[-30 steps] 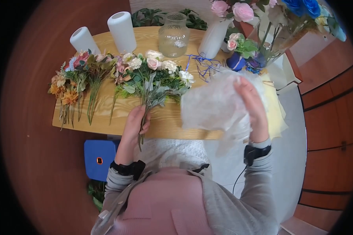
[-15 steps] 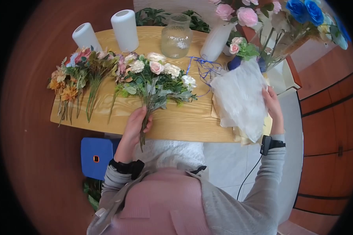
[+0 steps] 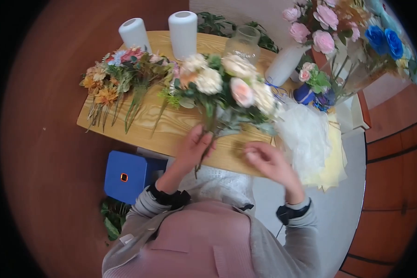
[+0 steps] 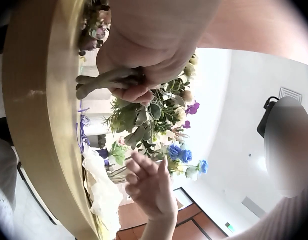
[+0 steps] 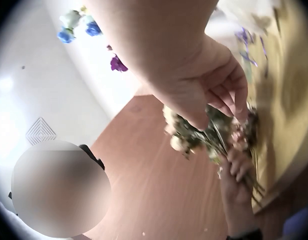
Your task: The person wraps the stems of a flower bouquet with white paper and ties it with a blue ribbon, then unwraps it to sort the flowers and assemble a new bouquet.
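My left hand (image 3: 197,144) grips the stems of a bouquet (image 3: 227,84) of cream and pink flowers with grey-green leaves, raised off the wooden table (image 3: 171,121) toward the camera. The left wrist view shows the left hand's fingers (image 4: 125,84) curled round the stems, with the bouquet's leaves (image 4: 144,112) beyond. My right hand (image 3: 264,160) hovers empty near the table's front edge, just right of the stems, its fingers loosely bent. In the right wrist view the right hand (image 5: 216,97) hangs above the left hand (image 5: 238,170) and the stems.
White tissue paper (image 3: 306,134) lies on yellow sheets (image 3: 332,164) at the table's right end. Orange and pink flower bunches (image 3: 118,81) lie at the left. Two white cylinders (image 3: 183,28), a glass vase (image 3: 243,42) and a white vase (image 3: 285,62) stand behind. A blue stool (image 3: 127,176) sits below.
My right hand has let go of the white tissue paper, which now lies at the table's right, and moved left toward the stems. My left hand has lifted the bouquet off the table.
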`<state>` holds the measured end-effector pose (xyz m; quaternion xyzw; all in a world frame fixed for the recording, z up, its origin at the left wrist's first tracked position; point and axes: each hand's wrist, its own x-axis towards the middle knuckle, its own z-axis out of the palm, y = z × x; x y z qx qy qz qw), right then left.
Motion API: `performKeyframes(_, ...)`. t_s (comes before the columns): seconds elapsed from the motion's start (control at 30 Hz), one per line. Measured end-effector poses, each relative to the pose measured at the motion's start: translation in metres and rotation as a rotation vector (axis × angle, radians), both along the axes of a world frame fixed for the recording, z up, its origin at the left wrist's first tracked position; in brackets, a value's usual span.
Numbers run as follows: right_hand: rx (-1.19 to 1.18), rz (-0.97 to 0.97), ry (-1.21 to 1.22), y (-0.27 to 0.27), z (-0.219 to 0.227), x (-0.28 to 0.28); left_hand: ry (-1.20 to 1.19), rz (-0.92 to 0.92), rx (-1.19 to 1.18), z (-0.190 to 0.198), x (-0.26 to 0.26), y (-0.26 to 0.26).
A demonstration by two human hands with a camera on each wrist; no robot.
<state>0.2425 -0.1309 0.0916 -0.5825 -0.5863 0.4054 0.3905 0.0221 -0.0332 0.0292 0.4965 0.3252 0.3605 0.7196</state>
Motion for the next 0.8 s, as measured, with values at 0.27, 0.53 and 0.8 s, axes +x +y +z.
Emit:
performKeyframes(0.27,0.144,-0.174,0.164,0.085,-0.018,-0.104,0.179,0.271,0.656,0.035,-0.033,-0.005)
performKeyframes(0.53,0.353,-0.070,0.424,0.171,0.027,-0.173,0.060,0.675,0.628,0.085,-0.194,0.116)
performKeyframes(0.8,0.160,0.050,0.460,0.221,0.028,-0.234,0.282,0.522,0.529,0.026,-0.315,0.249)
